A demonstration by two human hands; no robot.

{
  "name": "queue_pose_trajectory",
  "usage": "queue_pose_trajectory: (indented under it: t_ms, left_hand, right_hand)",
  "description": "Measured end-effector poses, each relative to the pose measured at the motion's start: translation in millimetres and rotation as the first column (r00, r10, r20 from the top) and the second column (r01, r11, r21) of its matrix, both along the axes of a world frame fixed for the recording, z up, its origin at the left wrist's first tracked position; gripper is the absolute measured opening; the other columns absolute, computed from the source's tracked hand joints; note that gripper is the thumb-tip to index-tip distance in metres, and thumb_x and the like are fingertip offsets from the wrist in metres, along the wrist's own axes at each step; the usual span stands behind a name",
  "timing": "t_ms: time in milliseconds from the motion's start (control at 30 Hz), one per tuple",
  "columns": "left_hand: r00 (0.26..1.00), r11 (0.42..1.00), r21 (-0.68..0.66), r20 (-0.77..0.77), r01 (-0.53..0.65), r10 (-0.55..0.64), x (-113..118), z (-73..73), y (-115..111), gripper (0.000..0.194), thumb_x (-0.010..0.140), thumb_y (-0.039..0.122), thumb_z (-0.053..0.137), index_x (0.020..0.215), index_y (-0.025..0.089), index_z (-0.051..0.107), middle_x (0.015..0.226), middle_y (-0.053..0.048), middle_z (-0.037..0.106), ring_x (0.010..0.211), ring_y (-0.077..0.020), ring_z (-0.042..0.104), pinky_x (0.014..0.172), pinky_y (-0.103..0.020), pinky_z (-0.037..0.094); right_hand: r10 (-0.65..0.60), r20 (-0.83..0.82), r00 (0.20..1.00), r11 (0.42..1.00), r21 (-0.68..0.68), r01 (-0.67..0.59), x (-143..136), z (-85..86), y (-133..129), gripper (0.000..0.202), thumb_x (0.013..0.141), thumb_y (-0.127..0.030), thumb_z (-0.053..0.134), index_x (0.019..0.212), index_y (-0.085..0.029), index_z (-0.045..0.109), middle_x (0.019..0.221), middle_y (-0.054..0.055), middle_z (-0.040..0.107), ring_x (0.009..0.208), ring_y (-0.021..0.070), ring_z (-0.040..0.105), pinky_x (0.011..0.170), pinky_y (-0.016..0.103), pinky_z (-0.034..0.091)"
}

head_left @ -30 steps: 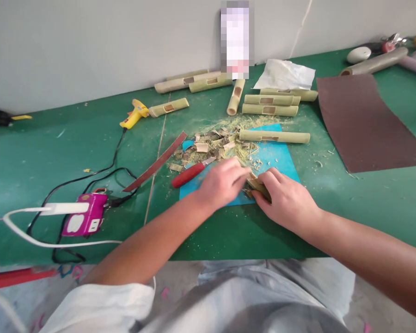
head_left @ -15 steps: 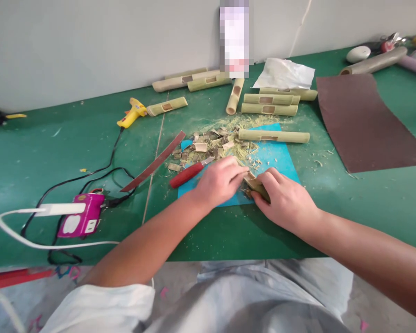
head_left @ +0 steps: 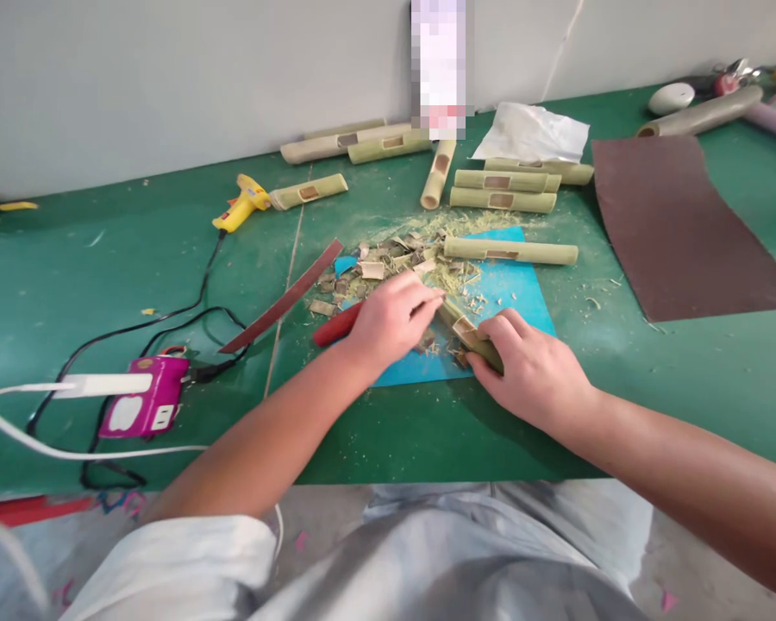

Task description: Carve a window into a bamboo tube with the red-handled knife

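Observation:
My right hand [head_left: 536,366] is closed around the near end of a bamboo tube [head_left: 456,319], which lies slanted over a blue sheet [head_left: 514,293]. A notch is cut in the tube's upper side. Beside its far end, my left hand [head_left: 394,317] is pinched closed; a small dark bit shows at the fingertips, too small to name. Partly behind that hand lies a red-handled knife [head_left: 336,325], its blade hidden. Just beyond are a heap of bamboo chips [head_left: 388,257] and pale shavings [head_left: 449,228]. Another notched bamboo tube [head_left: 530,252] rests across the blue sheet.
More notched tubes [head_left: 501,200] lie along the back, some under white paper [head_left: 534,134]. At left are a yellow glue gun [head_left: 240,205], a sandpaper strip [head_left: 284,297] and a purple power adapter [head_left: 146,397] with cords. A brown sheet [head_left: 679,228] lies at right.
My left hand has moved left, off the notch, uncovering more of the tube and covering the knife blade. My right hand keeps its hold on the tube.

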State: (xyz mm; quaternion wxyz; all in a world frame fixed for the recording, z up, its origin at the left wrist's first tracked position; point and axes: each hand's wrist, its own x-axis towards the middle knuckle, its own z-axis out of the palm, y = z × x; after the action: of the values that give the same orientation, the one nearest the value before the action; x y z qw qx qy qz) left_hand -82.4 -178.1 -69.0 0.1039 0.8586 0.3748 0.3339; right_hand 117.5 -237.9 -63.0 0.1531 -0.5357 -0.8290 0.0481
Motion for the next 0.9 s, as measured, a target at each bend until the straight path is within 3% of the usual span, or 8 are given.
queue_pose_trajectory:
  t_ms: [267,367,433,500,600,733,900]
  left_hand:
    - [1.0,1.0,0.008,0.019,-0.022,0.022,-0.4,-0.9,1.8,0.021,0.094,0.024,0.055,0.089,0.013,0.07,0.077,-0.005,0.062,0.071,-0.0128,0.059,0.067,-0.025,0.049]
    - [1.0,1.0,-0.011,0.002,0.023,-0.023,-1.9,-0.9,2.9,0.02,0.095,0.026,0.054,0.093,0.014,0.07,0.077,-0.005,0.062,0.072,-0.0131,0.06,0.068,-0.025,0.049]
    - [1.0,1.0,-0.012,0.015,-0.026,0.026,-2.8,-1.1,3.6,0.021,0.094,0.026,0.054,0.087,0.014,0.07,0.077,-0.004,0.062,0.072,-0.0132,0.06,0.068,-0.025,0.05]
    - [0.999,0.999,-0.006,0.016,-0.041,0.041,-3.3,-1.4,3.8,0.02,0.094,0.025,0.055,0.088,0.014,0.07,0.079,-0.005,0.063,0.073,-0.0136,0.06,0.069,-0.026,0.05]
    - [1.0,1.0,0.007,0.007,0.024,-0.025,-3.5,-0.5,3.4,0.017,0.094,0.023,0.055,0.095,0.015,0.07,0.084,-0.006,0.065,0.078,-0.0137,0.062,0.073,-0.026,0.052]
    - [1.0,0.999,0.047,-0.001,-0.002,0.002,-7.0,4.8,6.1,0.014,0.091,0.018,0.056,0.091,0.015,0.069,0.09,-0.006,0.068,0.084,-0.0141,0.064,0.079,-0.027,0.052]
    - [0.999,0.996,-0.082,0.029,-0.031,0.033,-8.4,12.6,4.6,0.012,0.087,0.016,0.057,0.089,0.015,0.069,0.089,-0.006,0.07,0.08,-0.0145,0.064,0.074,-0.027,0.052]
  right_hand:
    - [-0.007,0.021,1.0,1.0,0.014,0.007,-0.5,0.8,-0.9,0.015,0.088,-0.033,0.052,0.091,-0.019,0.054,0.088,0.004,0.058,0.066,0.0142,0.053,0.053,0.028,0.031]
    - [0.007,0.027,1.0,1.0,0.023,-0.008,-0.5,0.2,-0.9,0.014,0.088,-0.033,0.052,0.09,-0.019,0.053,0.087,0.003,0.058,0.067,0.0144,0.053,0.054,0.029,0.031]
    - [0.009,0.027,1.0,0.999,0.031,-0.01,0.0,-0.2,-0.8,0.015,0.088,-0.033,0.053,0.091,-0.019,0.054,0.088,0.003,0.058,0.067,0.0143,0.053,0.054,0.028,0.032]
    - [0.013,0.027,1.0,0.999,0.044,-0.014,0.7,-0.4,-0.7,0.014,0.087,-0.032,0.053,0.091,-0.018,0.054,0.088,0.003,0.058,0.067,0.0143,0.054,0.055,0.028,0.033]
    - [0.019,0.034,0.999,0.997,0.074,-0.022,2.2,-0.3,0.0,0.013,0.086,-0.031,0.054,0.089,-0.018,0.054,0.085,0.002,0.058,0.067,0.0144,0.055,0.056,0.028,0.033]
    - [0.009,0.041,0.999,0.995,0.101,-0.013,4.4,-0.3,2.4,0.013,0.085,-0.031,0.055,0.089,-0.018,0.055,0.084,0.002,0.059,0.068,0.0146,0.055,0.056,0.029,0.033]
    - [0.017,0.05,0.999,0.993,0.114,-0.023,5.7,-0.7,5.4,0.013,0.086,-0.03,0.054,0.089,-0.018,0.057,0.084,0.003,0.059,0.068,0.0147,0.055,0.057,0.029,0.033]
